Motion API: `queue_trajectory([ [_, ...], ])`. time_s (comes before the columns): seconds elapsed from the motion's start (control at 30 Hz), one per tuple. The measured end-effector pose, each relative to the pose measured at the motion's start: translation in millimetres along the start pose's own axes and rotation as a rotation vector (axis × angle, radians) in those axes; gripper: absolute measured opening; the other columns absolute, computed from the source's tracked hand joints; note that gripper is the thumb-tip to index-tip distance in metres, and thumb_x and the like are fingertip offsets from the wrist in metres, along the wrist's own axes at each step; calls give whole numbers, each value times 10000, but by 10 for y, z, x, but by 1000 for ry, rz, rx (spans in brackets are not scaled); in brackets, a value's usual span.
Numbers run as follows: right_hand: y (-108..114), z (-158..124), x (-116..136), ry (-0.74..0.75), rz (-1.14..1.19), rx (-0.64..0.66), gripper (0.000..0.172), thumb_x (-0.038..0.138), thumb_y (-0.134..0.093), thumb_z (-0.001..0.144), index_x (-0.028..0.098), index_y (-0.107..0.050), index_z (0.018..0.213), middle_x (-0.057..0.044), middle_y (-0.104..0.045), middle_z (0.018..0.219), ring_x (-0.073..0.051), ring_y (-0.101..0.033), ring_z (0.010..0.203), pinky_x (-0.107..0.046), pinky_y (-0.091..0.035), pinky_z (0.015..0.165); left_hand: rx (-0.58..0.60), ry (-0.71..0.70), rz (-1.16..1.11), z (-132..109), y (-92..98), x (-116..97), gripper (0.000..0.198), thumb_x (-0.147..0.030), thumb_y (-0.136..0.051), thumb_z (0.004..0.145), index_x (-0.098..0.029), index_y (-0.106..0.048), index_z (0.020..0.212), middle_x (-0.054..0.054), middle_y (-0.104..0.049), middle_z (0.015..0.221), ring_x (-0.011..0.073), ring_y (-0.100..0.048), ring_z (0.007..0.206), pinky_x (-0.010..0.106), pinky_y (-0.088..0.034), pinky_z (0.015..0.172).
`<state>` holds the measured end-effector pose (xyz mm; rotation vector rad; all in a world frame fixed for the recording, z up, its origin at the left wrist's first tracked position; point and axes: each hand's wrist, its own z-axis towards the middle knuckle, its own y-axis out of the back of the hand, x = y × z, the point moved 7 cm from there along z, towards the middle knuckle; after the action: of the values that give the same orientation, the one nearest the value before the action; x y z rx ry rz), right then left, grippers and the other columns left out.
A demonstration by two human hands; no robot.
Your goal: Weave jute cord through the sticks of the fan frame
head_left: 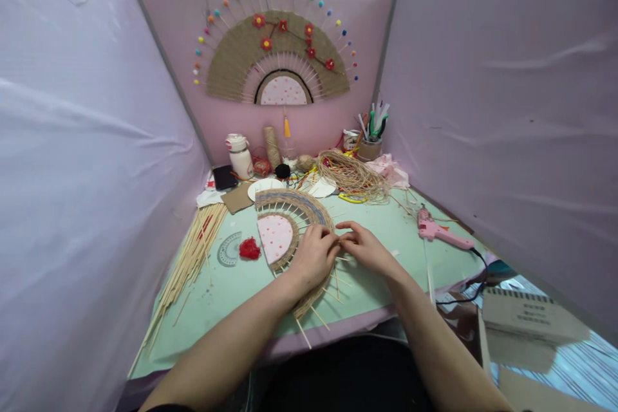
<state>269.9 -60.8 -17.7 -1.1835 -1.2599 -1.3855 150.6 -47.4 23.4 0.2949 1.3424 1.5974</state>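
Observation:
A half-round woven fan lies on the table, turned on its side. It has twine bands in tan and blue-grey, thin wooden sticks poking past its rim, and a pink dotted half-circle at its centre. My left hand rests over the band, its fingers closed at the outer edge. From the right, my right hand meets it there, thumb and fingers drawn together near the left fingertips. What the right fingers pinch is too small to make out. A red bundle of thread and a clear protractor lie left of the fan.
Thin wooden sticks are heaped along the left edge. A pink glue gun with a black cord lies at right. Coiled twine, a white bottle and a tool cup line the back. A finished fan hangs on the wall.

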Motion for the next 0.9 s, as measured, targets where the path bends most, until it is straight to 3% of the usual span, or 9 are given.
queue_trajectory([
  [0.2, 42, -45, 22, -52, 130, 5, 382, 143, -524, 706, 199, -499, 1082, -30, -718, 818, -165, -675, 814, -313, -506, 803, -36, -70, -45, 55, 20, 3, 241, -240, -471, 914, -187, -688, 1005, 86, -606, 1015, 207, -515, 981, 360, -440, 881],
  [0.37, 38, -81, 90, -53, 155, 23, 482, 110, -508, 685, 190, -461, 1157, -61, -724, 962, -166, -676, 879, -330, -501, 847, -76, -58, -53, 74, 53, 14, 194, -318, -555, 878, -181, -687, 917, 68, -624, 972, 198, -543, 940, 348, -442, 869],
  [0.7, 26, -87, 130, 4, 199, 36, 617, 102, -541, 692, 203, -404, 1285, -36, -724, 956, -165, -671, 909, -331, -503, 874, 40, -20, 298, 154, 62, -99, 207, -288, -477, 910, -151, -622, 855, 99, -619, 912, 237, -558, 895, 346, -449, 763],
  [0.9, 18, -94, 114, 7, 148, 56, 620, 103, -523, 733, 213, -377, 1326, -35, -717, 996, -157, -667, 921, -311, -509, 855, 26, -68, 341, 148, -26, -92, 222, -208, -418, 921, -164, -618, 833, 102, -614, 897, 241, -553, 870, 357, -442, 751],
])
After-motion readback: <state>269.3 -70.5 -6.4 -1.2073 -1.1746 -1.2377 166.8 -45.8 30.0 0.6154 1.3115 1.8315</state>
